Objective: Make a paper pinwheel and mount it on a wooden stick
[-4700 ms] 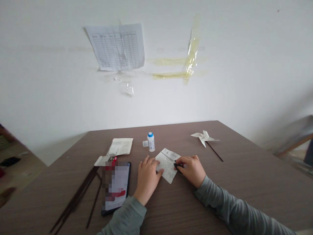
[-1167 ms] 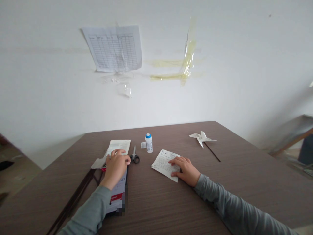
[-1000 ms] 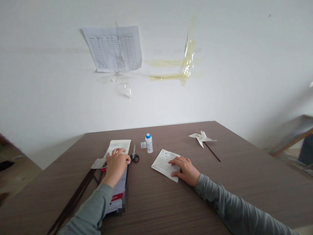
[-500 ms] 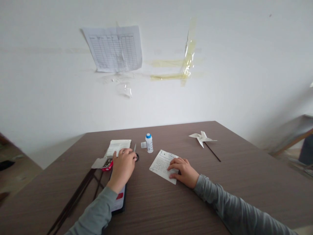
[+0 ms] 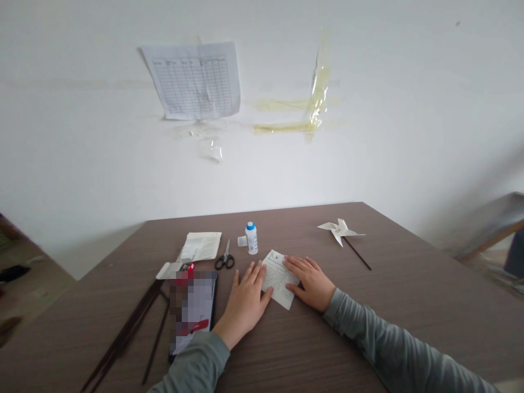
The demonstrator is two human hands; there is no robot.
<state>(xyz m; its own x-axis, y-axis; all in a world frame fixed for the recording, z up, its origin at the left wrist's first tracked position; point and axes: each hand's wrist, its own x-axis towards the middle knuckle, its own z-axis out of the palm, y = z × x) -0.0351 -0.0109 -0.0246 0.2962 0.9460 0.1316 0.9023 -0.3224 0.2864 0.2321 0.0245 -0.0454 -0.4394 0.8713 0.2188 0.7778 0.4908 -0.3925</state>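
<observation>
So we've got both hands down flat on the printed paper square point(image 5: 280, 277) sitting a bit below the middle of the frame on the brown wood-grain table point(image 5: 409, 305). Our left hand point(image 5: 245, 297) lies open, palm down, fingers spread and pointing up-frame, covering the sheet's left edge, so the paper pokes out to the right of it. Our right hand point(image 5: 311, 281) is also open and relaxed, fingers stretched toward the left across the paper's right side and top corner, not gripping anything, just pressing on it. The paper ends up sandwiched between the two hands, turned like a diamond, with its lower corner sticking out below the gap between them. Just up-frame from the left hand there's a pair of black-handled scissors point(image 5: 225, 257) lying loose, and beside those a small white glue bottle point(image 5: 251, 238) with a blue cap, standing upright. Left of the scissors lies a folded printed leaflet point(image 5: 201, 245), and below that a tablet point(image 5: 192, 308) lying flat, near our left sleeve. A bundle of dark sticks point(image 5: 126, 335) runs diagonally toward the lower left corner. Over on the right, well apart from the hands, a finished paper pinwheel point(image 5: 340, 230) lies on its stick. A printed table sheet point(image 5: 192, 79) is taped on the wall in the upper left.
</observation>
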